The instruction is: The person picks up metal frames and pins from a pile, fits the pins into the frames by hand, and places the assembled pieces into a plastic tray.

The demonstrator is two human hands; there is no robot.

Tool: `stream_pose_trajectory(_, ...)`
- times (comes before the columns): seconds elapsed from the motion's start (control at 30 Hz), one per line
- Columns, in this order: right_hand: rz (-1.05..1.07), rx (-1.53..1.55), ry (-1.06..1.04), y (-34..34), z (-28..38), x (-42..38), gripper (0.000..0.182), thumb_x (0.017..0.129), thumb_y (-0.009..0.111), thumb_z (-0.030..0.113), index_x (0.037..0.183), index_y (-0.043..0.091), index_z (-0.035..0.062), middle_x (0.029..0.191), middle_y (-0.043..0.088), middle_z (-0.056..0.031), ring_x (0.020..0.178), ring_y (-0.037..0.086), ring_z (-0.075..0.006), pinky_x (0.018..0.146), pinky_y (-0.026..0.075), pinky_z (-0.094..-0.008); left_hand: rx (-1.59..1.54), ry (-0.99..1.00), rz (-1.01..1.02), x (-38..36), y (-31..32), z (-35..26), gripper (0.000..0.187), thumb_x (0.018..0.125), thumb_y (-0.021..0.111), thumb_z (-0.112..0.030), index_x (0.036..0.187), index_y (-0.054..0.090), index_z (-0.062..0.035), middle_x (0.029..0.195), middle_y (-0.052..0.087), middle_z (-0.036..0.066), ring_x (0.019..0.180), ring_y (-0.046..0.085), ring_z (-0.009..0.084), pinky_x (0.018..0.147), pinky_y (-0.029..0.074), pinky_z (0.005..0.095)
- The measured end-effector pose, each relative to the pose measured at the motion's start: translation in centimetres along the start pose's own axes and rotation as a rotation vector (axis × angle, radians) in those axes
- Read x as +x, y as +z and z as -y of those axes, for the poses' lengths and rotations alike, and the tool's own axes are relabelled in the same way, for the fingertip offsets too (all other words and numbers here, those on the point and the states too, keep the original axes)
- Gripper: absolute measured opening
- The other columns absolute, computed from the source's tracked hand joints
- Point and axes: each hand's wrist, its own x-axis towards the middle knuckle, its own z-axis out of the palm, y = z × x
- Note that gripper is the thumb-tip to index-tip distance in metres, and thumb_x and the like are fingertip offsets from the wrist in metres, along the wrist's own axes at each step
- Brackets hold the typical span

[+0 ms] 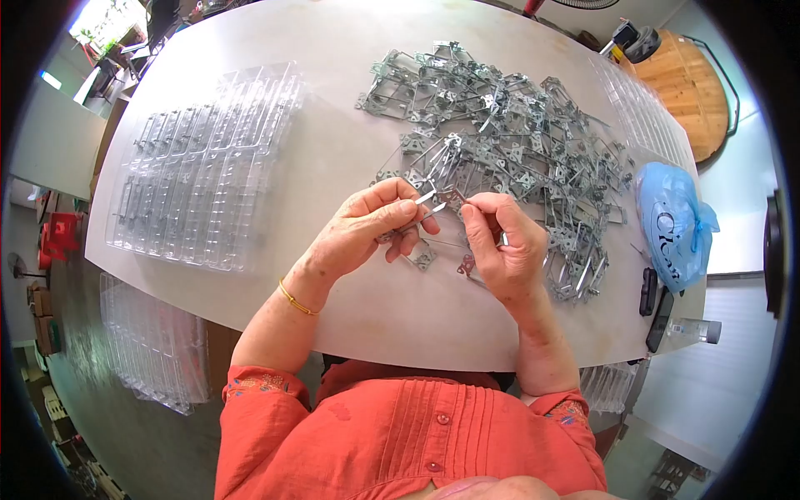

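My left hand [385, 215] is closed around a metal bracket [427, 200] with thin flat arms, its thumb pressed on the piece. Close beside it, my right hand [505, 242] pinches the end of a thin metal part [458, 197] between thumb and forefinger. Whether the two pieces are joined cannot be made out. Just beyond both hands spreads a large heap of grey metal brackets [517, 125], with flat perforated plates and thin rods tangled together. One loose bracket [422, 257] lies on the table below my fingers.
On the left of the white table [325, 108] stand stacked clear plastic trays [200, 167] holding metal parts. A clear tray [642, 108] lies at the far right. Nearer are a blue plastic bag [673, 225], dark objects [648, 292] and a clear bottle [696, 330]. More trays [154, 342] sit below the left edge.
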Motion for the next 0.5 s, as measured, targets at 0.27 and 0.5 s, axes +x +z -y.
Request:
stream_pose_trajectory(0.27, 0.07, -0.024, 0.037, -0.28, 0.45, 0.03, 0.005, 0.093, 0.07, 0.001, 0.095, 0.066, 0.0038, 0.074, 0.066, -0.0053, 0.058, 0.059, -0.0102, 0.054, 0.047, -0.0265, 0.177, 0.045, -0.037, -0.02, 0.11, 0.29, 0.02, 0.105, 0.061, -0.022, 0.107, 0.064, -0.0023, 0.1, 0.071, 0.009, 0.07, 0.055, 0.0076, 0.057, 0.042, 0.0218)
stream_pose_trajectory(0.5, 0.088, -0.033, 0.106, -0.39, 0.36, -0.09, 0.005, 0.093, 0.069, 0.001, 0.095, 0.065, 0.0036, 0.071, 0.064, -0.0045, 0.057, 0.058, -0.0089, 0.054, 0.047, -0.0261, 0.332, 0.032, -0.078, -0.19, 0.23, -0.31, 0.021, 0.103, 0.064, -0.021, 0.106, 0.069, -0.0015, 0.085, 0.063, -0.001, 0.069, 0.05, 0.0044, 0.057, 0.039, 0.0203)
